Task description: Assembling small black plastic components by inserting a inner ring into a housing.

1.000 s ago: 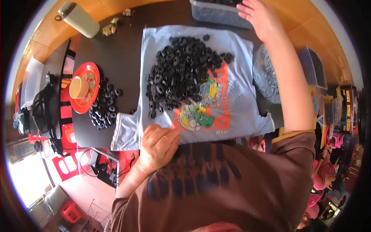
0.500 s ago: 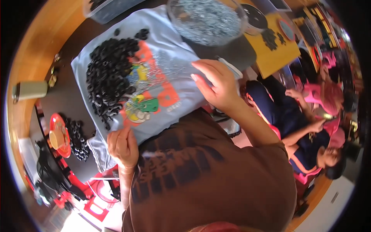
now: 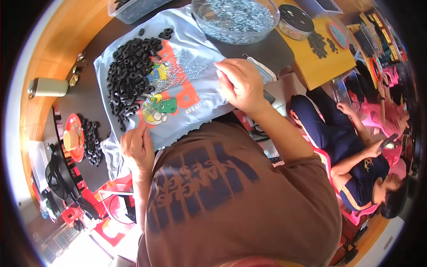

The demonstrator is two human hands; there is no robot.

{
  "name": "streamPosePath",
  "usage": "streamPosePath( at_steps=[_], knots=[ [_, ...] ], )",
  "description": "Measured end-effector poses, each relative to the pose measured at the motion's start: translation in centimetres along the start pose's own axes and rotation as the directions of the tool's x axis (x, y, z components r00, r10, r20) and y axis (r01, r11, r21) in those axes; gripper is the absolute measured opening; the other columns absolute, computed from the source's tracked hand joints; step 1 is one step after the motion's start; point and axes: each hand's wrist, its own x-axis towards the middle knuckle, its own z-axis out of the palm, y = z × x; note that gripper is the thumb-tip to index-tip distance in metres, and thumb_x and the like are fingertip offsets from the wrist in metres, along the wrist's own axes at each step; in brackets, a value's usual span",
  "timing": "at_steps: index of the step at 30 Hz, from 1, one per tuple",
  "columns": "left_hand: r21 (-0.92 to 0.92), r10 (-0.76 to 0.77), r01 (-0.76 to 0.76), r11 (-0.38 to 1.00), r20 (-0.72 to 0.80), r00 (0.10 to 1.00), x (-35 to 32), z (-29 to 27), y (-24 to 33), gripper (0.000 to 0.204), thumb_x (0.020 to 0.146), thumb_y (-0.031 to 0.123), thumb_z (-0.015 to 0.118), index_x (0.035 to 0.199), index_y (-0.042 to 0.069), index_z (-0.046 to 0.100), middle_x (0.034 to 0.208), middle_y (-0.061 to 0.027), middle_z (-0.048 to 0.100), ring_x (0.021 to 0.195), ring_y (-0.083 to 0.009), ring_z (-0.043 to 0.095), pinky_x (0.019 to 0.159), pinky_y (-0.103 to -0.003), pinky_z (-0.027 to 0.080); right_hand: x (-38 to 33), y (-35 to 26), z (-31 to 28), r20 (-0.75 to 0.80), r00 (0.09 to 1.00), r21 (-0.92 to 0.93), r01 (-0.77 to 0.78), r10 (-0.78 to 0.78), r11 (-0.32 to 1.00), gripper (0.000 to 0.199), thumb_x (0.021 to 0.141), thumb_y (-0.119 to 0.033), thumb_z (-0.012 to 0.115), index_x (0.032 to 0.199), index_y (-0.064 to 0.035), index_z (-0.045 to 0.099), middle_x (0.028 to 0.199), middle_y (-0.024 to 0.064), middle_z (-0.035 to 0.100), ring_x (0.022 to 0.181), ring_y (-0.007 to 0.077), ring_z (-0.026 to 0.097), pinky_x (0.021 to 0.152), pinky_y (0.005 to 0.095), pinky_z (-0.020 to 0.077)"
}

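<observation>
A light blue printed cloth [image 3: 202, 91] lies spread before me. On its left side is a heap of small black ring-shaped pieces [image 3: 129, 66]. Small shiny silver pieces [image 3: 189, 64] are scattered over the middle of the print. My left hand [image 3: 137, 147] is at the cloth's near left edge, just below the black heap, its fingers closed; whatever they hold is hidden. Over the cloth's right edge is my right hand [image 3: 242, 84], its fingers curled and the thumb drawn in towards them. Anything in that pinch is too small to make out.
Beyond the cloth stands a clear tub [image 3: 235, 22] of silver pieces, with a round tin [image 3: 296, 22] beside it. More black rings [image 3: 92, 142] lie left, near a red plate [image 3: 76, 149] and a flask [image 3: 49, 87]. Right, a seated person [image 3: 351, 147] holds a phone.
My right hand's thumb and fingers have drawn closer together. My left hand stays by the cloth's near left edge. The whole view has shifted slightly.
</observation>
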Motion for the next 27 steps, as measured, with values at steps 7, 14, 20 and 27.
streamPosePath(
  at_steps=[7, 14, 20, 27],
  knots=[
    [0.024, 0.019, -0.019, 1.0, 0.0, 1.0, 0.05, -0.16, 0.16, 0.02, 0.079, 0.003, 0.068, 0.099, 0.007, 0.069, 0.078, -0.0058, 0.062, 0.071, -0.0261, 0.059, 0.069, -0.038, 0.045, -0.09, -0.08, 0.15, 0.007, 1.0, -0.006, 0.014, -0.014, 1.0, 0.024, 0.074, 0.001, 0.067, 0.098, -0.0018, 0.064, 0.09, 0.0093, 0.067, 0.081, 0.0285, 0.063, 0.071, 0.0387, 0.0492],
    [0.035, 0.053, -0.052, 0.998, -0.014, 0.999, 0.16, -0.22, 0.16, 0.019, 0.078, 0.004, 0.068, 0.097, 0.006, 0.069, 0.079, -0.0058, 0.062, 0.07, -0.0268, 0.06, 0.068, -0.037, 0.046, 0.0, -0.3, 0.19, 0.002, 1.0, -0.052, 0.024, -0.024, 0.998, 0.023, 0.073, 0.003, 0.067, 0.095, -0.0024, 0.065, 0.088, 0.0098, 0.067, 0.078, 0.0277, 0.064, 0.07, 0.0377, 0.0494],
    [0.037, 0.043, -0.043, 0.998, -0.008, 0.999, 0.11, -0.41, 0.31, 0.018, 0.078, 0.005, 0.069, 0.096, 0.006, 0.069, 0.08, -0.006, 0.063, 0.07, -0.0269, 0.06, 0.069, -0.037, 0.046, 0.24, -0.5, 0.15, 0.003, 0.998, -0.093, 0.055, -0.055, 0.994, 0.022, 0.072, 0.002, 0.066, 0.094, -0.0022, 0.065, 0.087, 0.0105, 0.067, 0.077, 0.0278, 0.064, 0.07, 0.0375, 0.0496],
    [0.015, 0.071, -0.07, 0.997, -0.012, 0.997, 0.1, -0.29, 0.18, 0.017, 0.079, 0.006, 0.069, 0.096, 0.006, 0.068, 0.083, -0.0063, 0.064, 0.074, -0.0265, 0.061, 0.071, -0.038, 0.046, 0.06, -0.29, 0.15, -0.011, 0.997, -0.113, 0.072, -0.074, 0.991, 0.021, 0.073, 0.001, 0.065, 0.094, -0.0021, 0.065, 0.086, 0.0113, 0.067, 0.076, 0.0291, 0.064, 0.068, 0.0382, 0.0507]
  ],
)
